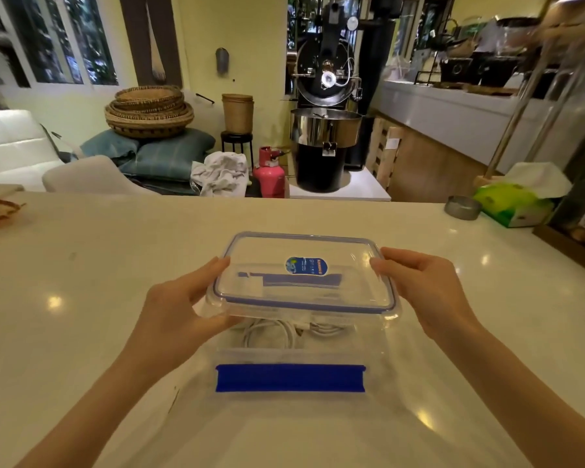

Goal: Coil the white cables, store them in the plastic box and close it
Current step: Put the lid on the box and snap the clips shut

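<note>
I hold the lid [304,273] by its two short ends, my left hand [179,309] and right hand [423,288] each with fingers curled around an edge, its long axis running left to right between them. It hangs just above and slightly beyond the plastic box [291,380], tilted, nearer edge lower. The coiled white cables [277,332] lie inside the box, whose long axis parallels the lid's.
</note>
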Motion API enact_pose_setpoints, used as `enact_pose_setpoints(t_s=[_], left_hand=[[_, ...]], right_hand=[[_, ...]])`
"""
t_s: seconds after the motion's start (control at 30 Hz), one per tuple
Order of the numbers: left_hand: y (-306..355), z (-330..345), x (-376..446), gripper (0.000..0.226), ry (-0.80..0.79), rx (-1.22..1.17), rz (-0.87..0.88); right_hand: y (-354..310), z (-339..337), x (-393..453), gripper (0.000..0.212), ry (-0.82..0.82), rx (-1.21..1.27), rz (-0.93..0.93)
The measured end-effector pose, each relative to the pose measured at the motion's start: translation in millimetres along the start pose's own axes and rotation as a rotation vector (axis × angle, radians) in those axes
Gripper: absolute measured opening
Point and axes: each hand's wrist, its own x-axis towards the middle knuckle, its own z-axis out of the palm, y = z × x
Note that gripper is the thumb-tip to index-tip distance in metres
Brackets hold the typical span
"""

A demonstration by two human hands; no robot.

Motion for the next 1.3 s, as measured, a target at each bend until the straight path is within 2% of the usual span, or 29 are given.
enact_pose_setpoints(t_s=[0.1,0.23,0.37,0.6,0.7,0.77,1.0,1.13,1.23,1.3], left_hand=[[-4.9,-4.5,-6.0,0.085,-0.039,-0.044,-0.052],[-2.9,-5.6,-15.5,0.093,-0.01,-0.007,-0.053],[-7.1,-5.2,-24.9,0.099,-0.002,0.007,-0.076],[-16.2,-3.5,-33.7,0.096,0.004,-0.044,-0.132],[-18.2,-4.7,-35.7,0.114,-0.014,-0.058,-0.163],[-19.4,-5.8,-37.4,0.118,-0.026,-0.069,-0.174],[-18.3,-4.2,-41.8,0.095,-0.01,-0.064,-0.157],[-16.9,-5.2,-41.4,0.095,-0.011,-0.061,-0.143],[-18.0,-5.6,-41.0,0.096,-0.017,-0.064,-0.149],[-18.2,-4.8,-42.3,0.093,-0.016,-0.069,-0.138]], right_hand=[[5.9,6.2,-10.6,0.026,-0.002,0.038,-0.054],[11.3,12.0,-19.0,0.014,-0.04,0.073,-0.124],[12.9,13.9,-22.0,0.029,-0.086,0.089,-0.171],[20.2,17.3,-24.6,0.033,-0.122,0.065,-0.208],[21.4,16.8,-26.3,0.032,-0.11,0.055,-0.208],[23.1,16.8,-27.7,0.031,-0.106,0.034,-0.213],[26.8,17.2,-33.0,0.032,-0.095,0.004,-0.202],[28.2,17.9,-33.5,0.032,-0.101,-0.02,-0.207],[30.4,17.2,-30.5,0.018,-0.073,-0.059,-0.187],[30.2,15.7,-27.8,0.018,-0.078,-0.1,-0.153]])
